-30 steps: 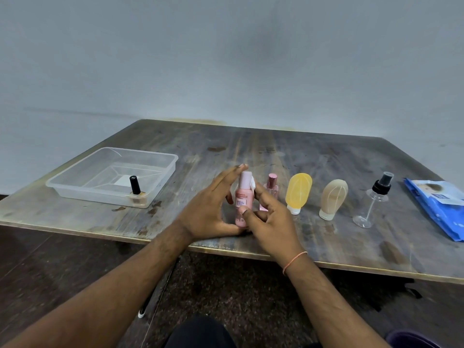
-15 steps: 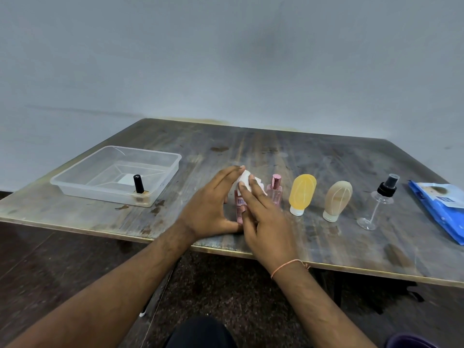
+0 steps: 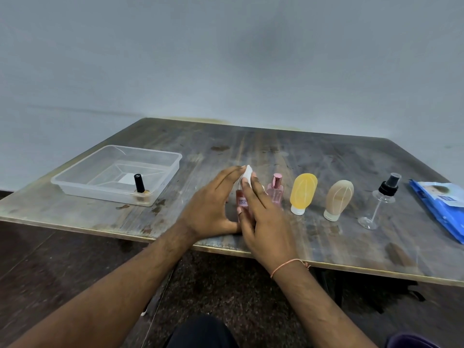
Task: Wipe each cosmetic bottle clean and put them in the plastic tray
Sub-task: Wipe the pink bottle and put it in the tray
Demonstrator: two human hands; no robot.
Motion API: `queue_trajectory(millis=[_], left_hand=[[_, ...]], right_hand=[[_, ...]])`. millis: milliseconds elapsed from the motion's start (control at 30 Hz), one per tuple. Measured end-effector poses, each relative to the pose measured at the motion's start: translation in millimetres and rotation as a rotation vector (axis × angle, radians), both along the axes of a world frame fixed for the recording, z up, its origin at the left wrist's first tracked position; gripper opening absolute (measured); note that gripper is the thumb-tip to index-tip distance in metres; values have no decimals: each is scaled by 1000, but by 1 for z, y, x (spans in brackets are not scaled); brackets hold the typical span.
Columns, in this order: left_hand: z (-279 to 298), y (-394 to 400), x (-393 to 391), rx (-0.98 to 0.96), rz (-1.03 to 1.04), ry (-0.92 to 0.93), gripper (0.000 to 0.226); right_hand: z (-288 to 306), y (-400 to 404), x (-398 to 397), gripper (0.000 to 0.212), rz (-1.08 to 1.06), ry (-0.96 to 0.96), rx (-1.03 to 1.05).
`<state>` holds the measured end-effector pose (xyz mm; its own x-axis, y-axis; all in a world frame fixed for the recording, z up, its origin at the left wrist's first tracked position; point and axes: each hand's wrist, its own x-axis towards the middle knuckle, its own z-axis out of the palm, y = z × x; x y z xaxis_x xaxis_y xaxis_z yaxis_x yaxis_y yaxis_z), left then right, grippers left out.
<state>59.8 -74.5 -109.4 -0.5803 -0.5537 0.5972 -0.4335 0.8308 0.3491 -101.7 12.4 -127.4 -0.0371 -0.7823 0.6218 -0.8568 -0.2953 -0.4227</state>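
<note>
Pink bottle (image 3: 241, 200), with a small printed label on its side, is seen in the head view standing upright on the worn wooden table (image 3: 313, 156) near the front edge, largely hidden between the two hands. It is flanked on its left by the left hand (image 3: 209, 205), whose fingers are held straight and close together, the thumb reaching toward the bottle's base; whether the palm touches the bottle cannot be told. A white wipe (image 3: 248, 172) is pressed over the top of the bottle by the right hand (image 3: 266, 219), whose fingers are laid along the bottle's right side, slightly bent over the wipe. A thin orange thread (image 3: 288, 264) is worn on the right wrist.

To the right a row is formed by a small pink perfume bottle (image 3: 275, 192), a yellow squeeze tube (image 3: 302, 193) standing on its cap, a beige squeeze tube (image 3: 338, 200) likewise on its cap, and a clear spray bottle (image 3: 381, 200) with a black pump. A blue wipes packet (image 3: 444, 204) lies at the table's right edge.

Well apart on the left, the clear plastic tray (image 3: 75, 178) is found, with one black-capped nail polish bottle (image 3: 139, 184) standing upright in its near right corner.
</note>
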Motion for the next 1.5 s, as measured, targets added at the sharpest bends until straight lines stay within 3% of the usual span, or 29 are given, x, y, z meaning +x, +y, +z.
queue_trajectory(millis=[200,433,533,633,767,933,1133,1233,1367,1500], left_hand=[[-1,-1,-2,-40,13,-9,116],[-1,-1,0,10,10,-8,130],[0,0,1,8,-5,-4,129],[0,1,2,7,-13,5,125],[2,2,2,5,-31,-9,119],[1,3,0,-8,-15,-20,113],[1,1,0,-13,0,-8,113],[1,2,0,-14,-8,3,115],[2,2,0,-8,-29,2,117],[-1,-1,0,-7,-26,0,119]], right_hand=[[-5,1,-5,63,40,-135,4],[0,1,-18,58,205,-689,190],[0,-1,-23,57,269,-775,202],[1,0,-20,58,238,-738,184],[7,5,-10,58,75,-408,153],[8,2,-5,63,129,-144,53],[3,7,-4,50,42,-220,-11],[6,7,-5,52,-20,-236,57],[7,4,-8,61,62,-270,124],[3,1,-9,65,136,-226,51]])
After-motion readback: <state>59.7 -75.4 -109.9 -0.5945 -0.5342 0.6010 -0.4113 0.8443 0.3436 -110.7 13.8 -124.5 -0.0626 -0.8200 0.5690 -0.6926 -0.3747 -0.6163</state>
